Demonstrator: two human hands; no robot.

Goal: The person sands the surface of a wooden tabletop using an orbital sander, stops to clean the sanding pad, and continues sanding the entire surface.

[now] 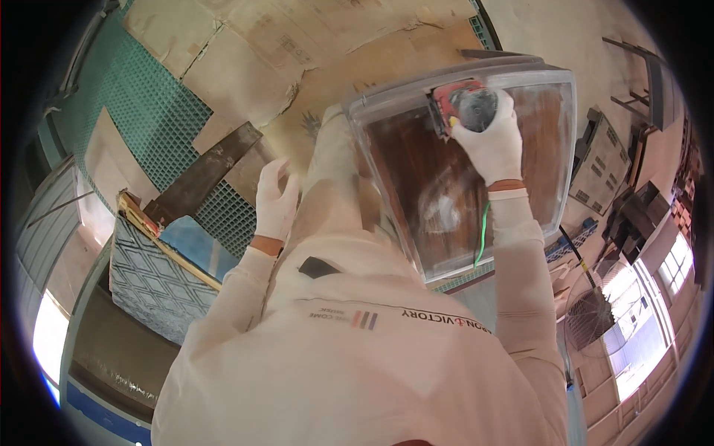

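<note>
My right hand (493,149), in a white glove, is closed around a red and black power sander (455,98). The sander rests near the far edge of a framed wooden panel (405,160), whose middle is dark brown and whose border is pale and dusty. A whitish patch (444,213) shows on the brown surface. Along my right forearm runs a green cord or hose (483,234). My left hand (275,202), gloved too, hangs beside my leg with its fingers loosely curled and apart, holding nothing.
Cardboard sheets (253,70) cover much of the green grating (145,123) ahead. At left stand a dark board (204,167) and a grey patterned padded piece (152,275) with a wooden edge. To the right are a fan (591,316) and stacked wooden parts (636,215).
</note>
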